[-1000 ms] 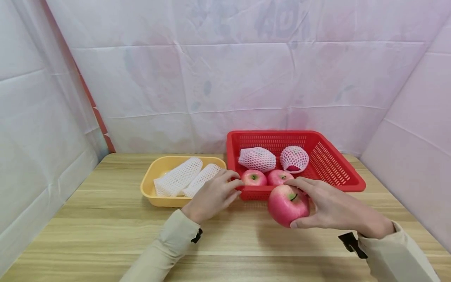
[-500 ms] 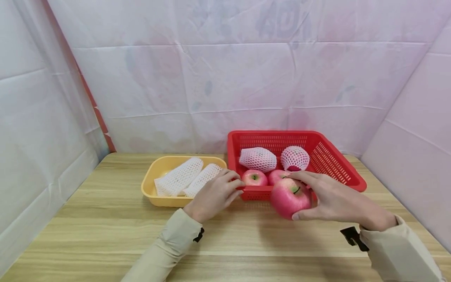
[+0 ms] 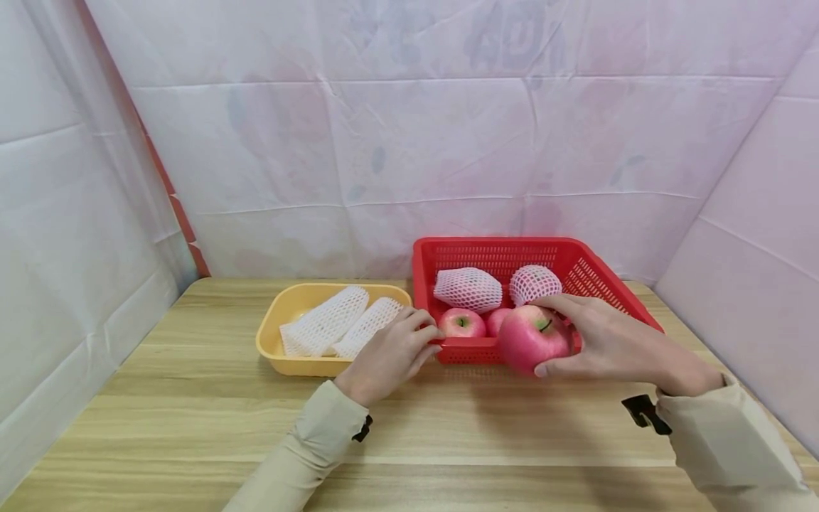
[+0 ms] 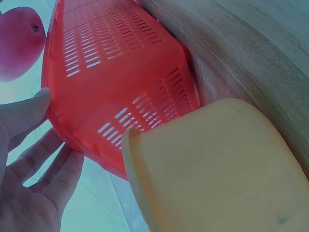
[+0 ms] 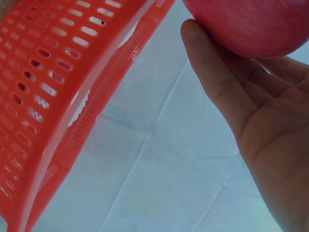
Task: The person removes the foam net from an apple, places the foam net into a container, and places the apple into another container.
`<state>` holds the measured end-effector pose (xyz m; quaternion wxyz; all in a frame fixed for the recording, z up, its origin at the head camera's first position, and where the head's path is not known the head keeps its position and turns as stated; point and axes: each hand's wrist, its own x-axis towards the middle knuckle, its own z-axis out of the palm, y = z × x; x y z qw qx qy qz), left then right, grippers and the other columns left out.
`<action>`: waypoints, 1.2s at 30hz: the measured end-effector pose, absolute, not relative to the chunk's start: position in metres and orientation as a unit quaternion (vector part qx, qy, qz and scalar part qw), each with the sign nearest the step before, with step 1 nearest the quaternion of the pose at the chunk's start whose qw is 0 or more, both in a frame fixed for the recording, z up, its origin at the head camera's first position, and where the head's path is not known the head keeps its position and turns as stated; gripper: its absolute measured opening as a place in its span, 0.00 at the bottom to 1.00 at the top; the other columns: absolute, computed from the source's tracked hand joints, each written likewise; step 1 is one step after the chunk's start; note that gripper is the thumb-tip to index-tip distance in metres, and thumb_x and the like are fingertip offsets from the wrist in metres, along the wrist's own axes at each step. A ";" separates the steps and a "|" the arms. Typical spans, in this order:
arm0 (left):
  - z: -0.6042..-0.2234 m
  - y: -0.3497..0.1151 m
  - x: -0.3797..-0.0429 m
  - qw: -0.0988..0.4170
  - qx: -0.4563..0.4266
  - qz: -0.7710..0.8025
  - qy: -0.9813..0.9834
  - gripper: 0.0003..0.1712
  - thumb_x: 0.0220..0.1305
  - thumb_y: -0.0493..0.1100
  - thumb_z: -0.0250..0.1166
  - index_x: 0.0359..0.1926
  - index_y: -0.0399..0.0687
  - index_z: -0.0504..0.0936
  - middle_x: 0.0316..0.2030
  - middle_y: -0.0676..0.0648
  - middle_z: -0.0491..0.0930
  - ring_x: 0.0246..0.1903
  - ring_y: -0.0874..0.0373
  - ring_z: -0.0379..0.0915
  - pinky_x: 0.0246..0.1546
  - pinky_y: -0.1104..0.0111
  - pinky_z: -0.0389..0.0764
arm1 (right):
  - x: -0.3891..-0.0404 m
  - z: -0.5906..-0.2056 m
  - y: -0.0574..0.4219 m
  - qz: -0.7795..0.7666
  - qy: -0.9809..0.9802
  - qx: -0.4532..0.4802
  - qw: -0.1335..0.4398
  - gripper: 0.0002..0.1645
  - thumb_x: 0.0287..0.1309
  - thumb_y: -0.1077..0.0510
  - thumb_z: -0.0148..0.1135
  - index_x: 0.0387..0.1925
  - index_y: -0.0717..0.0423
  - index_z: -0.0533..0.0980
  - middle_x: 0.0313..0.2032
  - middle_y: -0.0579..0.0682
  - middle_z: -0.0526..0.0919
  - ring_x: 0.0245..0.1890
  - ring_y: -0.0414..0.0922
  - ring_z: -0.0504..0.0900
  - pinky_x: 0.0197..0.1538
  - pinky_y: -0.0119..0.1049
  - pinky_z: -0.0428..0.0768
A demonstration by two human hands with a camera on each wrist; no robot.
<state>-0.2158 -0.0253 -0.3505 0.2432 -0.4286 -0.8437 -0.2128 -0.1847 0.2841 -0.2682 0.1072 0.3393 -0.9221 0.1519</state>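
My right hand (image 3: 598, 340) grips a bare pink apple (image 3: 534, 341) between thumb and fingers. It is held in the air over the front rim of the red basket (image 3: 617, 288). In the right wrist view the apple (image 5: 256, 24) is partly cut off at the top. My left hand (image 3: 393, 352) holds the basket's front left corner, its thumb (image 4: 29, 111) on the rim. Inside the basket lie two apples in white foam nets (image 3: 468, 289) and two bare apples (image 3: 462, 323). The held apple partly hides the right bare one.
Left of the basket stands a yellow tray (image 3: 271, 338) holding white foam net sleeves (image 3: 329, 320). Both containers are on a wooden table (image 3: 192, 427). White cloth (image 3: 416, 142) hangs behind and on both sides.
My right hand has moved the apple up, slightly right and toward the basket, so it now overlaps the front rim. The left hand stays at the basket's corner.
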 end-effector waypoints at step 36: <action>-0.350 -0.025 -0.216 0.248 -0.426 -0.209 -0.844 0.08 0.58 0.37 0.76 0.38 0.44 0.86 0.37 0.49 0.78 0.40 0.56 0.70 0.41 0.71 0.80 | -0.209 -0.258 0.295 0.152 -0.946 0.280 0.060 0.47 0.41 0.43 0.82 0.59 0.63 0.75 0.48 0.52 0.80 0.49 0.54 0.77 0.40 0.44 0.82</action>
